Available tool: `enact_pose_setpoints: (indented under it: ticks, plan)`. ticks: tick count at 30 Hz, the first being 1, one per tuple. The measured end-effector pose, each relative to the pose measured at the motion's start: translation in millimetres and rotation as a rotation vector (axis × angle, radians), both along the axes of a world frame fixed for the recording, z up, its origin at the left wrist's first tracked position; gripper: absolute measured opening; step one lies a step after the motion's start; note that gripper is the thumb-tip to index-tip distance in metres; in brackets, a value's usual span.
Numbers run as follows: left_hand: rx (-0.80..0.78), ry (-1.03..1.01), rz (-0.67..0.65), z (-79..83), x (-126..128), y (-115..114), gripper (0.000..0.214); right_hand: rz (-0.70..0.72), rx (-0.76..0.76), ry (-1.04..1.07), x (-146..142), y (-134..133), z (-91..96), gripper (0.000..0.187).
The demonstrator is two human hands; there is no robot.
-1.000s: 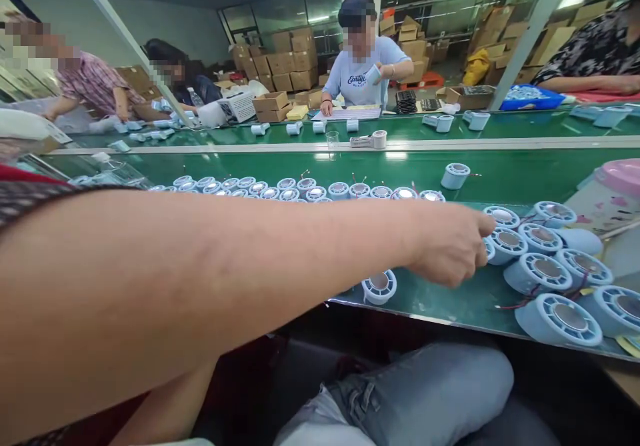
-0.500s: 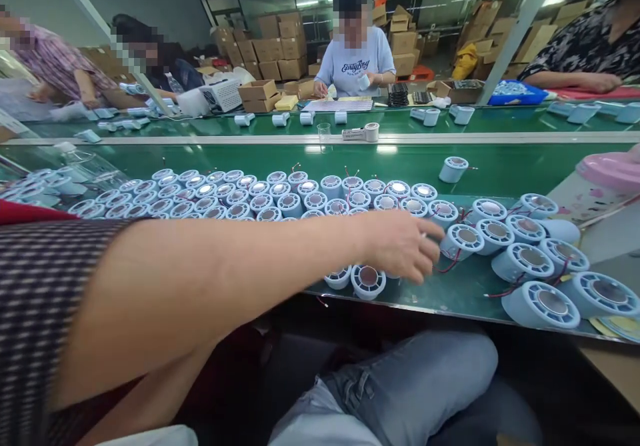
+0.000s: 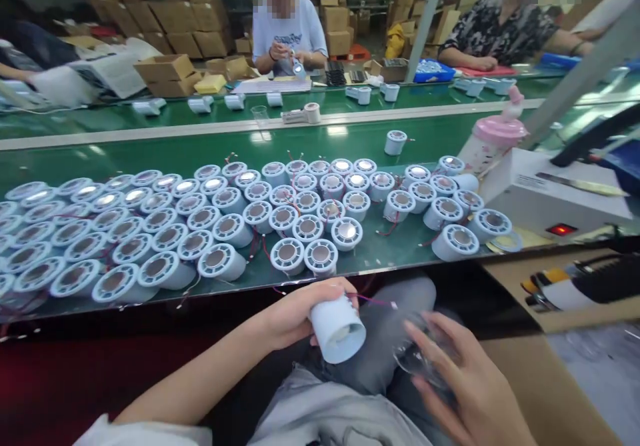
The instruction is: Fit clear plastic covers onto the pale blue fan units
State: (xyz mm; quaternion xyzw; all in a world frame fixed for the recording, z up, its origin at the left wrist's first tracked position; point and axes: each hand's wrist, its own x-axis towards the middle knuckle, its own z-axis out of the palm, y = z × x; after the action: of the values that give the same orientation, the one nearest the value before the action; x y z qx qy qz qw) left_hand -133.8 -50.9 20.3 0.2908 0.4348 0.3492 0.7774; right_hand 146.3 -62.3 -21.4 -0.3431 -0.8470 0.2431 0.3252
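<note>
My left hand (image 3: 303, 309) is wrapped round a light-blue cylindrical housing (image 3: 339, 333) above my lap. The housing is tilted, with its hollow open end facing me and down. A thin red-purple wire with a small white connector (image 3: 394, 305) trails from its far end to the right. To the right, my right hand (image 3: 457, 373) grips a clear round plastic piece (image 3: 411, 356), smeared by motion and a little apart from the housing. Rows of similar blue housings (image 3: 220, 259) stand on the green bench just beyond, slotted rims and round metallic discs facing up.
A lone housing (image 3: 395, 143) stands on the green belt (image 3: 200, 146). On the right are a pink-lidded cup (image 3: 493, 139), a white box with a lit red switch (image 3: 563, 230) and a cardboard sheet (image 3: 530, 366). Co-workers sit across the line.
The view has turned right and down. A co-worker's checked-sleeve arm, which reached across the housings, is out of view. My hands now show, holding a housing and a clear plastic piece.
</note>
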Motion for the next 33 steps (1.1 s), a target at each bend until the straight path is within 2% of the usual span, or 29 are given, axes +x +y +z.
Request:
enact_pose_setpoints:
  ticks: [1,3,5,7,8,10,13,15,17,19,21,23,25,27,30,33]
  plan:
    - [0.025,0.063,-0.148,-0.3,11,8,0.033,-0.065,0.143,-0.090,-10,0,3.1,0.056]
    - [0.149,0.211,-0.411,2.5,26,22,0.027,-0.204,0.290,-0.251,-25,4,9.7,0.056]
    - [0.344,0.345,-0.542,7.2,34,33,0.021,-0.262,0.267,-0.359,-29,11,14.6,0.050]
    - [0.449,0.427,-0.549,9.4,38,41,0.022,-0.273,0.172,-0.392,-21,14,16.7,0.041]
    - [0.431,0.432,-0.514,8.7,40,43,0.025,-0.298,0.129,-0.374,-16,14,16.8,0.038]
    - [0.290,0.378,-0.427,3.6,43,47,0.032,-0.406,0.103,-0.304,-6,8,16.3,0.037]
    - [0.141,0.297,-0.325,-6.7,47,50,0.039,-0.505,0.210,-0.274,-5,-4,15.3,0.044]
    - [0.173,0.327,-0.384,-9.4,50,52,0.040,-0.478,0.277,-0.344,-12,-8,14.5,0.048]
    - [0.337,0.394,-0.508,-7.5,52,53,0.034,-0.448,0.275,-0.425,-19,-7,13.3,0.051]
    - [0.575,0.504,-0.588,-3.3,53,51,0.026,-0.402,0.182,-0.437,-21,-1,12.0,0.043]
    - [0.753,0.616,-0.565,-0.6,53,49,0.021,-0.327,0.021,-0.352,-18,5,11.5,0.029]
    - [0.796,0.655,-0.492,-2.4,52,46,0.020,-0.255,-0.173,-0.214,-14,9,12.4,0.016]
    - [0.809,0.606,-0.421,-9.3,51,44,0.037,-0.207,-0.344,-0.087,-10,10,14.4,0.003]
    - [0.857,0.552,-0.376,-19.5,50,43,0.055,-0.205,-0.443,0.010,-9,9,16.4,0.014]
    - [0.954,0.549,-0.355,-34.2,50,43,0.060,-0.294,-0.532,0.130,-7,7,17.3,0.026]
    - [0.981,0.512,-0.436,-39.9,51,44,0.066,-0.359,-0.667,0.276,-5,8,15.7,0.030]
